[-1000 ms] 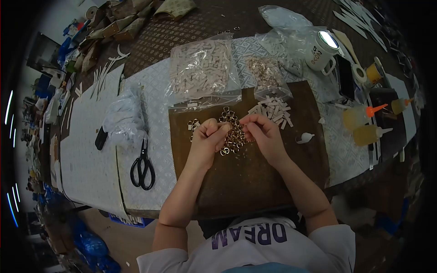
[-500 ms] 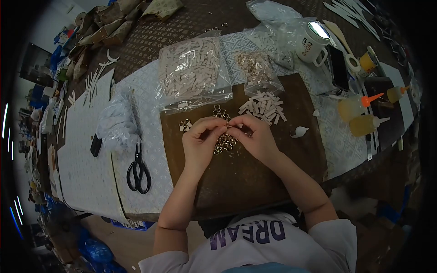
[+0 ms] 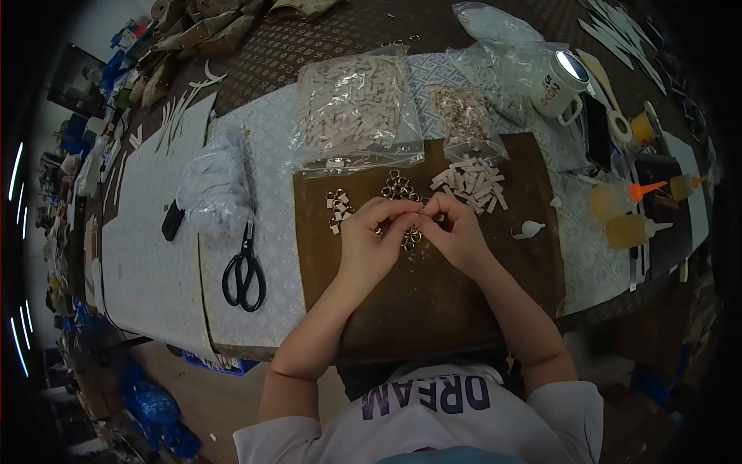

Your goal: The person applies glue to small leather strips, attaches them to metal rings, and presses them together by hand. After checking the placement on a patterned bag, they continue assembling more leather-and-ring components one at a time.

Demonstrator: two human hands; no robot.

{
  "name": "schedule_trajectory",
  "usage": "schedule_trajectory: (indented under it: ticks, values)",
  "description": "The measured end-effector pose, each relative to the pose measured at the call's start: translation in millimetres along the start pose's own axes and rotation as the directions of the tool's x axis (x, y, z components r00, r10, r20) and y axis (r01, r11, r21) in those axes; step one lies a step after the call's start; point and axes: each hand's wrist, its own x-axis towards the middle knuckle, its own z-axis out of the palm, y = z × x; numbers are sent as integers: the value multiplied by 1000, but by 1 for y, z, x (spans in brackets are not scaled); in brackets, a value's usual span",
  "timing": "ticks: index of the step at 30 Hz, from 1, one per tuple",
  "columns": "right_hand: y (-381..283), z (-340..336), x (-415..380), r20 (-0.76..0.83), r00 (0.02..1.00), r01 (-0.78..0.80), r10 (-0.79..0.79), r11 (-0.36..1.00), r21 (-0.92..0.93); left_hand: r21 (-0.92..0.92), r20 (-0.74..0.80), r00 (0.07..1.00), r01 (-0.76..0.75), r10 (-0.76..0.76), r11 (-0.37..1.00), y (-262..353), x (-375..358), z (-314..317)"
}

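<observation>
My left hand [image 3: 375, 238] and my right hand [image 3: 457, 238] meet over the brown mat [image 3: 410, 317], thumbs and forefingers pinched together at the tips. Whatever lies between the fingertips is too small and covered to make out. Under and behind my hands is a pile of gold-coloured metal rings [image 3: 397, 185], partly hidden. Right of the pile lies a heap of short pale strips [image 3: 473, 183]. On the left, beside my left hand, sits a small group of metal rings with pale strips on them [image 3: 338, 207].
Beyond the mat are a large clear bag of pale pieces [image 3: 352, 100] and a smaller bag of metal bits [image 3: 460, 114]. Black-handled scissors [image 3: 244, 282] lie left. A white cap [image 3: 529, 230], glue bottles [image 3: 627, 230] and a mug [image 3: 556, 87] are on the right.
The camera view has shifted, so the table scene sits further right. My hands stay pinched together over the rings, and the group on the left shows more fully beside my left hand.
</observation>
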Motion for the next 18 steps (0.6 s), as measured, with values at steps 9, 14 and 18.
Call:
schedule_trajectory:
  ticks: [9,14,18]
  values:
    - [12,1,6,-107,988,109,-112,994,-29,280,-146,988,86,-47,956,-13,22,-46]
    - [-1,-11,8,-234,972,18,9,994,112,687,-111,976,-62,189,724,-28,24,-64]
    - [-8,-27,5,-235,972,-67,5,965,-254,591,-15,985,-129,170,796,-15,20,-42]
